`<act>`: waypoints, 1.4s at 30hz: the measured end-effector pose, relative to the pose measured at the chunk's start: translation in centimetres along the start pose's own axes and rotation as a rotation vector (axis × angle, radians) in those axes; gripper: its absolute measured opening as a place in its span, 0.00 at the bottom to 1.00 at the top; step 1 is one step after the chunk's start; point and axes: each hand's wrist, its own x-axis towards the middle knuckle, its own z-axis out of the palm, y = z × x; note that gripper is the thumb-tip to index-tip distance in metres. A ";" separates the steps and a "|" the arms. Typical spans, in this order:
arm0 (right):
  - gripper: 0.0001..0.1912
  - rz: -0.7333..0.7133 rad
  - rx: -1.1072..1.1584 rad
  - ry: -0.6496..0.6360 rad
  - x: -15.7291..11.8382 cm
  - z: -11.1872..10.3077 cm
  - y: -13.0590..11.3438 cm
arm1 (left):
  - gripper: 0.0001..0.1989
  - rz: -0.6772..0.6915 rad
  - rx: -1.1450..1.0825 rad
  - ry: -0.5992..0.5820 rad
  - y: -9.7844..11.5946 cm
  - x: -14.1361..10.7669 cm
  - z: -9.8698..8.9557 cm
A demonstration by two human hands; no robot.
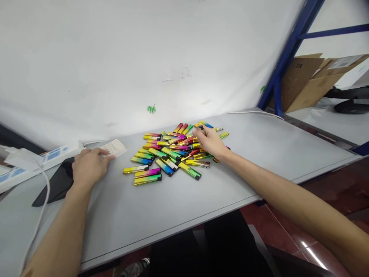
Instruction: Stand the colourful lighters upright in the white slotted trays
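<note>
Dozens of lighters [148, 179] lie loose and overlapping on the grey table [161, 215], between your two hands, some right under your right hand [211, 143]. Its fingertips are pinched together on a dark-tipped piece [200, 127], probably a lighter, though your fingers cover most of it. Risk: lifting or dragging it could topple its neighbours, since they're stacked crosswise; your palm or wrist could sweep others along. Your left hand [90, 165] pinches a white card [116, 148] between thumb and fingers; a tight squeeze could crease it. The white cable [45, 196] beside that forearm could snag your sleeveless arm.
</note>
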 end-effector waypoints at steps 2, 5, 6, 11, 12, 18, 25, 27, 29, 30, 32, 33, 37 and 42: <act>0.21 -0.046 -0.121 0.018 0.0 -0.1 0.0 | 0.30 -0.008 -0.027 0.026 0.3 0.0 -0.4; 0.20 -0.148 -0.262 0.023 -0.2 -0.2 -0.5 | 0.29 -0.045 -0.046 0.170 1.6 -1.1 -1.9; 0.19 -0.175 -0.298 0.015 -0.3 -0.3 -0.6 | 0.29 -0.031 -0.063 0.229 2.3 -1.8 -2.7; 0.16 -0.246 -0.398 -0.009 -0.6 -0.2 -0.6 | 0.18 0.234 -0.363 0.265 5.8 -9.3 -4.9; 0.15 -0.260 -0.408 -0.011 -0.6 -0.2 -0.5 | 0.18 0.318 -0.426 0.220 6.4 -11.2 -4.8; 0.17 -0.288 -0.442 0.000 -0.4 -0.2 -0.2 | 0.10 0.592 -0.424 0.074 8.7 -18.3 -1.0; 0.16 -0.266 -0.441 -0.032 -0.6 -0.1 -0.4 | 0.09 0.580 -0.479 0.082 9.5 -16.3 1.9; 0.16 -0.266 -0.443 -0.039 -0.6 0.0 -0.4 | 0.09 0.570 -0.486 0.072 9.6 -15.7 2.0; 0.16 -0.267 -0.439 -0.047 -0.7 0.0 -0.4 | 0.09 0.568 -0.489 0.059 9.7 -15.4 2.1; 0.16 -0.270 -0.436 -0.052 -0.7 0.0 -0.4 | 0.09 0.569 -0.490 0.051 9.8 -15.2 2.1; 0.16 -0.276 -0.429 -0.062 -0.7 0.0 -0.4 | 0.09 0.571 -0.486 0.039 9.9 -14.9 2.2; 0.15 -0.276 -0.426 -0.064 -0.7 0.0 -0.3 | 0.09 0.572 -0.481 0.037 9.9 -14.8 2.3; 0.17 -0.249 -0.393 -0.043 -0.6 -0.1 -0.4 | 0.09 0.598 -0.443 0.052 9.9 -14.3 2.3; 0.28 -0.168 -0.165 -0.055 -0.8 -0.2 -1.0 | 0.10 0.806 -0.338 0.045 9.6 -14.1 0.8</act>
